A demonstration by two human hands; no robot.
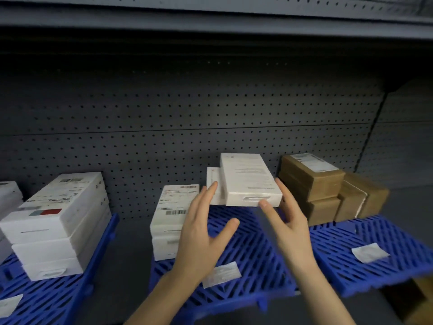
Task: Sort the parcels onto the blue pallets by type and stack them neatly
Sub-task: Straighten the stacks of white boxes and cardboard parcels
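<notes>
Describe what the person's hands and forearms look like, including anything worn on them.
The left hand and right hand are bare: no gloves, rings or markings show. The left forearm and right forearm are bare too, down to the picture's edge, with no sleeve, watch or wristband in view. The right hand is slightly blurred.

At the back edge of the middle blue pallet (pixel 246 249), a white parcel (pixel 248 179) is sitting tilted, overlapping a second white parcel (pixel 213 181). The left hand (pixel 203 228) is touching that second parcel with straight fingers. The right hand (pixel 289 222) is pressing the tilted one's right side, thumb at its near end. Brown parcels (pixel 311 181) are sitting at the right pallet's (pixel 375 233) back left corner.
</notes>
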